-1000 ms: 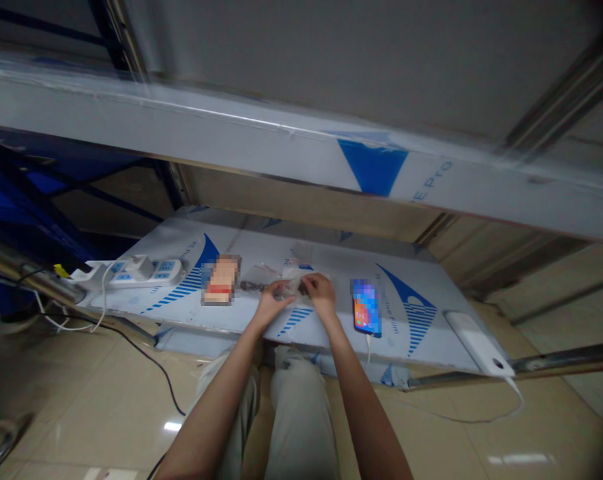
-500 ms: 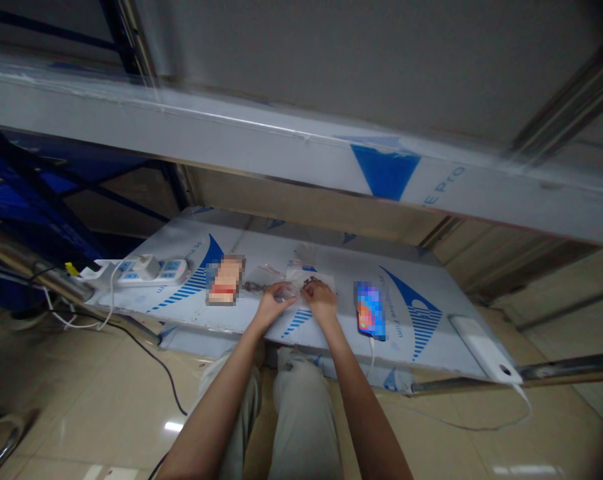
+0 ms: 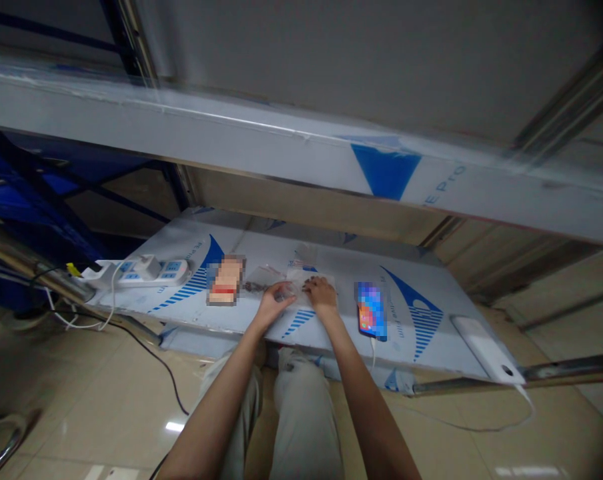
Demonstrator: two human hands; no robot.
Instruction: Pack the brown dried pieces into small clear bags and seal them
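Note:
My left hand (image 3: 276, 302) is curled at the near edge of a clear plastic bag (image 3: 309, 279) and seems to grip it. My right hand (image 3: 320, 297) rests on the bag's right part, fingers over the plastic. A second clear bag (image 3: 264, 275) lies just left of them, with small dark items (image 3: 254, 287) beside it. Both bags lie on a film-covered metal shelf (image 3: 266, 247). What the bags contain is too small to tell.
A pixelated box (image 3: 225, 280) and a power strip (image 3: 154, 271) stand left. A pixelated phone (image 3: 371, 311) on a cable and a white power bank (image 3: 484, 350) lie right. A metal shelf (image 3: 281, 140) runs overhead. My knees are below.
My hands have drawn slightly apart since the oldest frame, and the right hand now sits lower on the bag. The bag lies flatter on the shelf.

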